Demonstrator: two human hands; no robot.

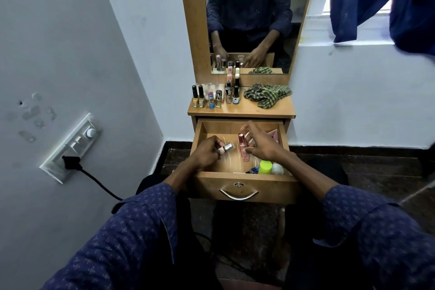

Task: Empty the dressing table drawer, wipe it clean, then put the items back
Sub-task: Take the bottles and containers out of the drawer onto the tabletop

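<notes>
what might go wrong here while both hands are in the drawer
1. The left hand holds a small silver-capped bottle only by its fingers; it may slip and drop into the drawer.
2. The right hand is at the upright pink bottle, which looks easy to tip.
3. The nail polish bottles stand crowded on the tabletop; setting another one down could knock some over.

Left hand (207,152) gripping silver tube (226,148), open drawer (237,179)
</notes>
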